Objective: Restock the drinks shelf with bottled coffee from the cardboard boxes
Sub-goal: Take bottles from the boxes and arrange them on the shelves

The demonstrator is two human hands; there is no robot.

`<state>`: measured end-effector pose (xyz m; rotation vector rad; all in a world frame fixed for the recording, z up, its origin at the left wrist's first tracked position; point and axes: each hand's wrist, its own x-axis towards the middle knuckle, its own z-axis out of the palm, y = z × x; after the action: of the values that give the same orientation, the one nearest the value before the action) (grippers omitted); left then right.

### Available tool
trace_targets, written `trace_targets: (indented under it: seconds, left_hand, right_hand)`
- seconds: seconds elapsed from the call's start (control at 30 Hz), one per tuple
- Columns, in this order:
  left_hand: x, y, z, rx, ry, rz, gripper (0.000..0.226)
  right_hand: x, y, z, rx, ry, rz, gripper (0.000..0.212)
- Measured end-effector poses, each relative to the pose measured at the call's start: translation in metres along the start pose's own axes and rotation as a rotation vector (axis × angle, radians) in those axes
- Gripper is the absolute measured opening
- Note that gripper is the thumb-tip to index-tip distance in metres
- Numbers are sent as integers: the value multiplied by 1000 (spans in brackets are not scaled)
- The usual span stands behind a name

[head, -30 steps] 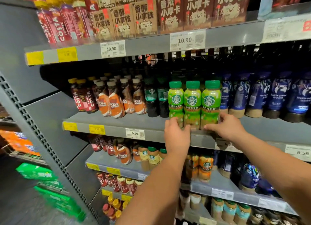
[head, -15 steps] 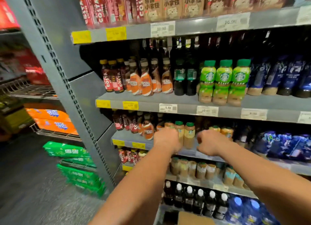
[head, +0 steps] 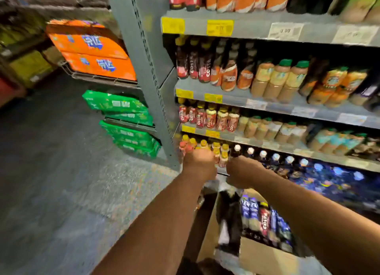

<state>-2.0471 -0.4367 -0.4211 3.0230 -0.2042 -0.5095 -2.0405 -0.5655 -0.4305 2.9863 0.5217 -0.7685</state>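
Left grip (head: 198, 163): frame centre, fingers hidden; clenched or grasping, cannot tell.
Right grip (head: 243, 173): just beside left grip; likewise cannot tell.
Bottled coffee (head: 265, 219): packed inside cardboard box (head: 265, 258), lower centre, below both grips.

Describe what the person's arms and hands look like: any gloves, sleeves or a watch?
The left hand and right hand are bare: no gloves, and no ring shows through the blur. The left forearm and right forearm are uncovered to the frame edge: no sleeve, watch or wristband in view.
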Motion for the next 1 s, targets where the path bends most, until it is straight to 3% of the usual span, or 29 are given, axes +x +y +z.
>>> trace_targets:
  seconds: [0.13, 0.3, 0.53, 0.77, 0.93, 1.0]
  left_hand:
    - [4, -24, 46, -83, -77, -24, 24]
    - [34, -38, 105, -155, -146, -43, 22]
    - [91, -65, 208, -271, -294, -173, 23]
    - [145, -99, 362, -431, -380, -311, 26]
    - [169, -120, 486, -502, -474, -325, 32]
    - [182, -130, 530, -510, -474, -354, 40]
  right_hand:
    - [22, -10, 39, 21, -126, -22, 33]
    - [61, -9, 83, 91, -222, -21, 14]
    - [136, -8, 160, 241, -353, -31, 25]
    - [224, -8, 296, 345, -470, 26, 13]
    - [299, -10, 411, 340, -450, 75, 2]
    - [328, -14, 453, 323, -433, 63, 16]
